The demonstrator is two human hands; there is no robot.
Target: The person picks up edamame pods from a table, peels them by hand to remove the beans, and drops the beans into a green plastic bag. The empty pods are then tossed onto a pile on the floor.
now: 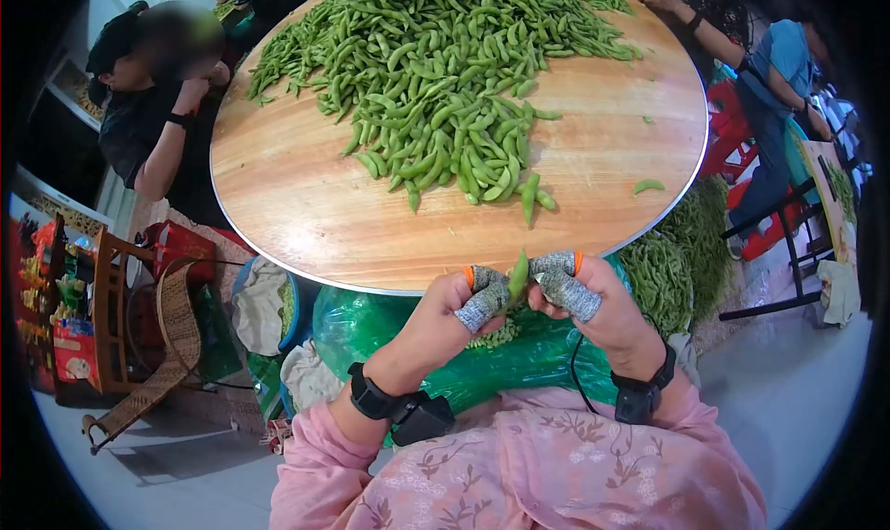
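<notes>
Just beyond the table's near edge, a green edamame pod (pixel 518 274) stands upright between my two hands. My left hand (pixel 456 306) pinches it, with grey knit covers on the thumb and a finger. My right hand (pixel 586 298), covered the same way, is closed against the pod's other side; its fingertips are partly hidden. Beneath them, shelled beans (pixel 497 336) lie in a green plastic bag (pixel 371 331) over my lap. A large heap of edamame pods (pixel 445 76) covers much of the round wooden table (pixel 297 196).
A single pod (pixel 649 186) lies apart at the table's right. Piled greens (pixel 672 271) sit at lower right near a black-legged stand (pixel 779 261). At left are a blue tub (pixel 298 312) and a wicker chair (pixel 176 335). Other people (pixel 153 94) sit around the table.
</notes>
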